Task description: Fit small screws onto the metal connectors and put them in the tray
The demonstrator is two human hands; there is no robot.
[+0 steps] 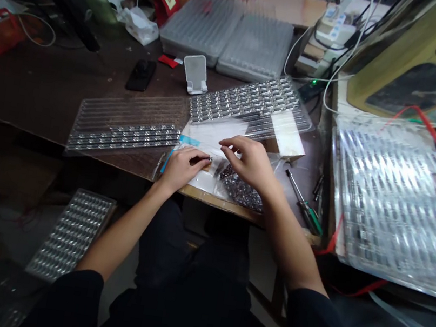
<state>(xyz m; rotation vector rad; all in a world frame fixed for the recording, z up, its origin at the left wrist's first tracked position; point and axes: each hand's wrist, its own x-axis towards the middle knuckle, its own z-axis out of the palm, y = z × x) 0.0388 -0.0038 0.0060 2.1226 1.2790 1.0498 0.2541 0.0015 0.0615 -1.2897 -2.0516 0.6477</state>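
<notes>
My left hand (183,167) rests at the table's front edge, its thumb and fingertips pinched on a small metal part (210,159). To its right my right hand (251,161) hovers with the fingers curved and thumb apart; whether anything tiny is between them is too small to tell. Below the right hand lies a clear bag of small dark metal pieces (242,190). A clear tray partly filled with metal parts (125,123) lies left of the hands. Behind them a fuller tray (247,99) sits at a slant, with a small white box (288,134) at its right.
A green-handled screwdriver (304,202) lies right of the bag. Behind are a white phone stand (195,74), a black phone (141,75) and stacked clear trays (255,46). Wrapped trays (396,201) fill the right side. Another tray (71,234) is low at left.
</notes>
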